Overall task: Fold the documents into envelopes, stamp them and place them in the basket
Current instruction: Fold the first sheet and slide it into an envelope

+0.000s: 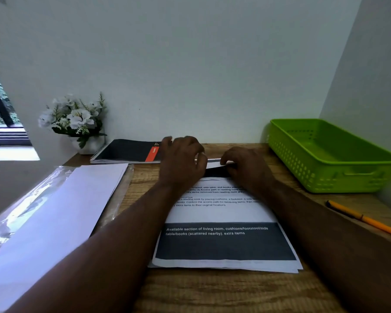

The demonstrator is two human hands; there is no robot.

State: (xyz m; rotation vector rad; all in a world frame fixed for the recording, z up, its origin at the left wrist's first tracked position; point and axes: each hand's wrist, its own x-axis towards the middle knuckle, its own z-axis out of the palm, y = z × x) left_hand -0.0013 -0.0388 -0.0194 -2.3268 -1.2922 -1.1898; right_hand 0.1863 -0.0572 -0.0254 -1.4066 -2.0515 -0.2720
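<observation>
A stack of printed documents (224, 213) with dark bands lies on the wooden desk in front of me. My left hand (181, 159) and my right hand (244, 166) are both at the far edge of the top sheet, fingers curled and pinching that edge, which is lifted slightly off the stack. A pile of white envelopes (54, 213) in clear plastic wrap lies at the left. The green plastic basket (325, 170) stands at the back right with nothing visible inside it. No stamp is in view.
A black spiral notebook (127, 151) with an orange band lies against the back wall, and beside it a white pot of white flowers (77, 123). An orange pen (366, 219) lies at the right edge of the desk (212, 290). Walls close off the back and right.
</observation>
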